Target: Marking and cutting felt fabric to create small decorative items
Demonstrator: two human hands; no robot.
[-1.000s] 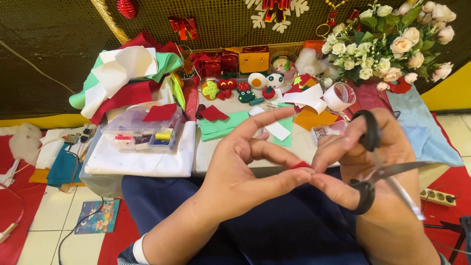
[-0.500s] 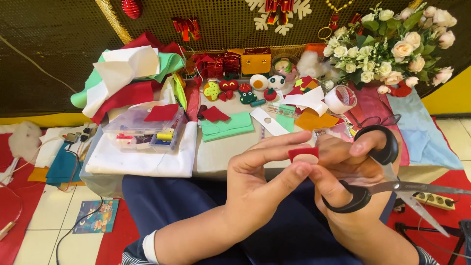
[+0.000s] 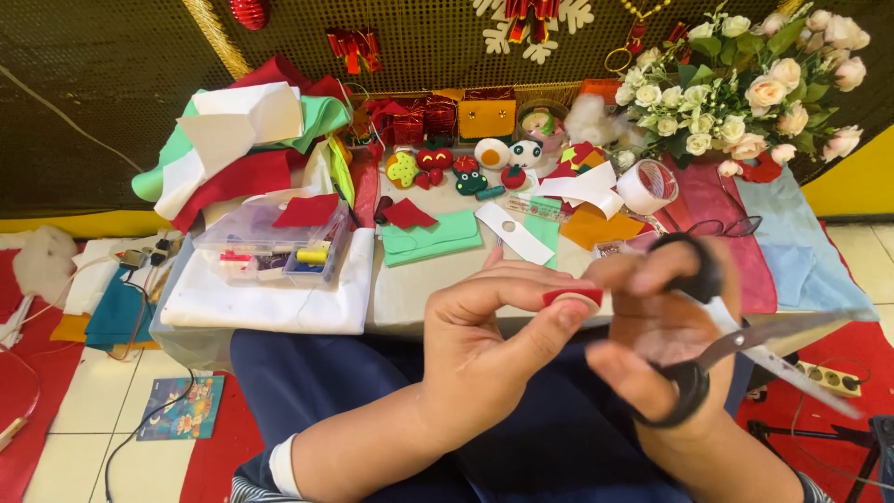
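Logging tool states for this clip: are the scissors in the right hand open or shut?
Open. The scissors show two blades spreading apart toward the tips, with the right hand in the black handles.

My left hand (image 3: 484,359) sits at centre frame, forearm rising from the lower left, thumb and forefinger pinched together. My right hand (image 3: 675,340) is just beside it at lower right, fingers curled, thumb and fingers threaded through loops.

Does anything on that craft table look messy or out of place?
Yes. The felt sheets at the back left lie in a loose, crumpled heap, not stacked. Nothing looks spilled or broken. The left hand pinches a small red felt piece; the right hand holds black-handled scissors.
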